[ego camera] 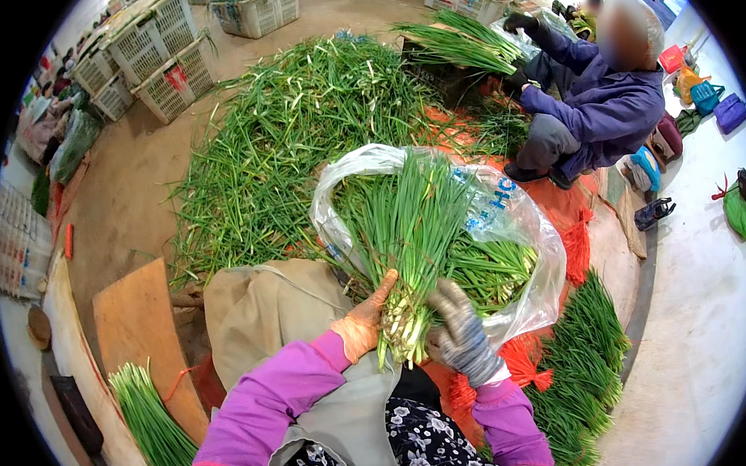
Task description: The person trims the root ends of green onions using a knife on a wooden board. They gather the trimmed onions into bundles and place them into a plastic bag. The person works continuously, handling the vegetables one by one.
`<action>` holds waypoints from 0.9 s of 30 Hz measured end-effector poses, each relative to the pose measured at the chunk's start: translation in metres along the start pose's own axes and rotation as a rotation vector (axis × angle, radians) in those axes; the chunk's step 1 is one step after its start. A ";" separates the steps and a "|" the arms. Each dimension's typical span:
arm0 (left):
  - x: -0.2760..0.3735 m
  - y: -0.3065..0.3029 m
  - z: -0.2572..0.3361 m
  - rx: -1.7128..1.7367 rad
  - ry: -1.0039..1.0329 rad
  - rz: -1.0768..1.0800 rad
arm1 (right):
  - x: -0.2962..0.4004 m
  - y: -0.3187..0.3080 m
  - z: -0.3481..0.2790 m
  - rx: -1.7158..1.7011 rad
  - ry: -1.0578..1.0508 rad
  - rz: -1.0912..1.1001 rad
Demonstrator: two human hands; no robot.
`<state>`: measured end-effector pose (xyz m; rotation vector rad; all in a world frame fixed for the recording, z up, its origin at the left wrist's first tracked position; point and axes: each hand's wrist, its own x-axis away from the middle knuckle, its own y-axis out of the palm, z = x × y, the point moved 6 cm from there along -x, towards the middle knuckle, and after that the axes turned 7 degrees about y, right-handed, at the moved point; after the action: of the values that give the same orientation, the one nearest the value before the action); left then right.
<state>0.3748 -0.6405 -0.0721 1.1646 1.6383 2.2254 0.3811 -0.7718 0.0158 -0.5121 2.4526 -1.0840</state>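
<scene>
My left hand, in an orange-stained glove, is closed around the pale root ends of a bunch of green leafy stalks, probably Chinese chives. On the right side of the same root ends is my right hand in a grey knitted glove, its fingers bent against the stalks; whether it grips them is not clear. The bunch's leaves point away from me over an open clear plastic bag with blue print. More loose stalks lie inside the bag.
A large heap of loose green leaves spreads beyond the bag. A seated co-worker handles stalks at upper right. Bundled greens and red plastic ties lie at right. At left are a wooden board, another bundle and stacked crates.
</scene>
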 end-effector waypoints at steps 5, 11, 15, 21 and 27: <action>-0.013 0.001 -0.012 -0.241 -0.006 0.086 | 0.028 0.019 0.025 -1.148 0.880 0.126; -0.001 0.030 -0.014 -0.373 0.234 0.200 | 0.027 0.029 0.035 -1.370 0.879 0.152; 0.004 0.006 -0.031 0.008 -0.054 -0.071 | 0.057 0.051 0.062 -1.639 1.142 0.171; 0.016 0.006 -0.038 -0.155 -0.155 0.039 | 0.048 0.055 0.063 -1.646 1.047 0.225; 0.014 0.011 -0.031 0.058 -0.094 -0.062 | 0.045 0.027 0.039 -1.590 1.087 0.225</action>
<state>0.3486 -0.6609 -0.0591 1.1953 1.6880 2.0669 0.3579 -0.8001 -0.0389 0.0912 3.6899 1.3096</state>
